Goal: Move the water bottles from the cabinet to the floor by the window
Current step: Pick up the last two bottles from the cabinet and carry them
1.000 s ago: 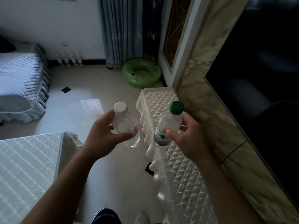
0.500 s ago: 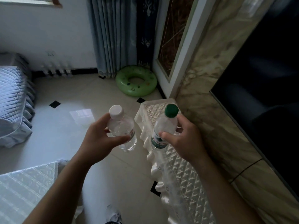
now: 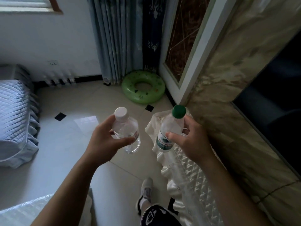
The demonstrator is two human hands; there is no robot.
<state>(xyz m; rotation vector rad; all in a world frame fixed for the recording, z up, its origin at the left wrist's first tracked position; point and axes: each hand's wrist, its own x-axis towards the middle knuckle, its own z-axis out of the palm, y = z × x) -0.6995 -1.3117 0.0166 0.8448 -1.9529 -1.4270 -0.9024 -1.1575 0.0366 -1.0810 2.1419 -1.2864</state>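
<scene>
Shoe: 1 grey shoe (image 3: 146, 191) stands on the pale tiled floor (image 3: 65, 144) at the bottom of the view, just left of the cabinet (image 3: 192, 176).
Cabinet: low, running along the right side under a cream quilted cloth, set against a marbled wall (image 3: 236, 79).
Left hand (image 3: 104, 141): curled round the body of the white-capped bottle (image 3: 126, 132), thumb across the front, fingers behind.
White-capped bottle: clear, cap up, leaning a little, held in the air above the floor.
Right hand (image 3: 190, 141): wrapped round the green-capped bottle (image 3: 171, 128), thumb at the top of the label, fingers behind.
Green-capped bottle: close to upright, held above the cabinet's far end.
The 2 bottles: side by side, apart.
Bed (image 3: 14, 115): on the left, under a blue-grey quilted cover.
Screen (image 3: 276, 95): dark, on the marbled wall at right.
Swim ring (image 3: 143, 87): green, flat on the floor in the far corner, at the foot of the curtain (image 3: 117, 38).
Wall foot: a blurred row of pale upright things (image 3: 60, 79); what they are cannot be told.
Window (image 3: 24, 5): top left, above that row.
</scene>
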